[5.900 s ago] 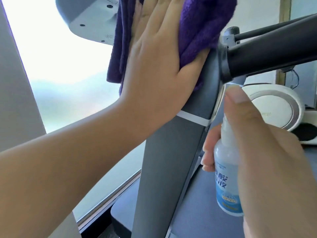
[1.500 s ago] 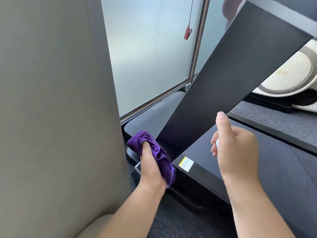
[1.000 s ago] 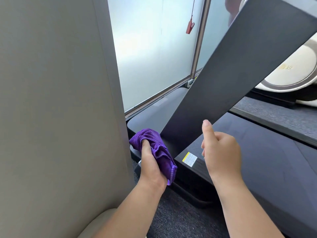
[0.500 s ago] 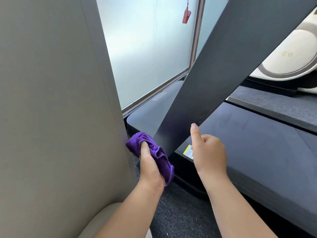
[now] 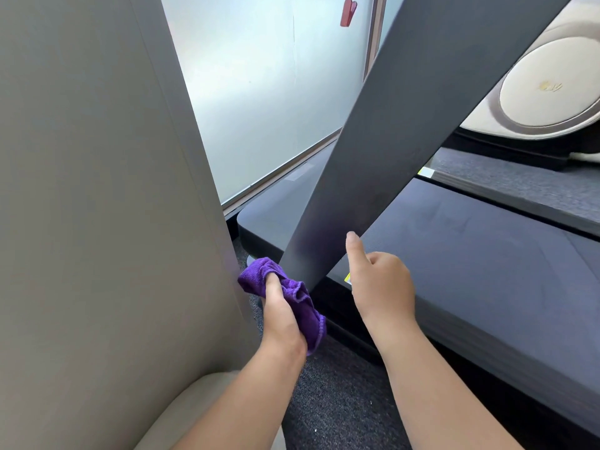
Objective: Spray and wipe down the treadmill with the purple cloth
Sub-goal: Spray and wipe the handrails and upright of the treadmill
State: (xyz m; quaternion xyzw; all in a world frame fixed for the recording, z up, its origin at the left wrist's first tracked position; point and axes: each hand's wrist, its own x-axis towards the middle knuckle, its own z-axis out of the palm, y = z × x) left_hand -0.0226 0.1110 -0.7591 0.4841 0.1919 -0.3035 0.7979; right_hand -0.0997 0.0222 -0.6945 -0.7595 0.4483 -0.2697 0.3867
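The treadmill's dark grey upright post (image 5: 389, 141) slants down to the black deck (image 5: 487, 254). My left hand (image 5: 281, 316) grips the bunched purple cloth (image 5: 256, 276) and holds it against the foot of the post, close to the beige wall. My right hand (image 5: 383, 287) hovers just right of the post's base, forefinger raised, other fingers curled. The spray bottle it held earlier is hidden behind the hand. A small yellow label (image 5: 347, 278) peeks out beside that hand.
A beige wall panel (image 5: 97, 190) stands tight on the left. Frosted glass (image 5: 266, 92) is behind, with a red safety clip (image 5: 347, 11) hanging. A cream round-sided machine (image 5: 552, 92) sits far right. Dark carpet (image 5: 341, 401) lies below my arms.
The cloth went from the top of the post down to its foot. In the last second my right hand drifted left toward the post's base; the left hand barely moved.
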